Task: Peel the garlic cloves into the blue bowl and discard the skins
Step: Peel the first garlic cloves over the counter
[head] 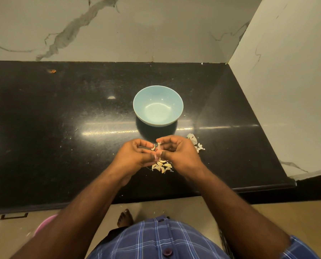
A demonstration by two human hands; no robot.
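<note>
The blue bowl (pixel 158 106) stands on the black counter (pixel 62 113). Just in front of it, the left hand (pixel 135 155) and right hand (pixel 176 153) meet, fingers curled, both pinching 1 garlic clove (pixel 156 147) between them. Below the hands, nearer the counter's front edge than the bowl, lies a pile of garlic cloves (pixel 162 166). Loose skins (pixel 195 142) lie right of the bowl's front.

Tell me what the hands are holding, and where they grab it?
Both hands pinch one garlic clove above the counter. The left hand fingers hold its left end; the right hand fingers pinch the papery skin on its right side.
</note>
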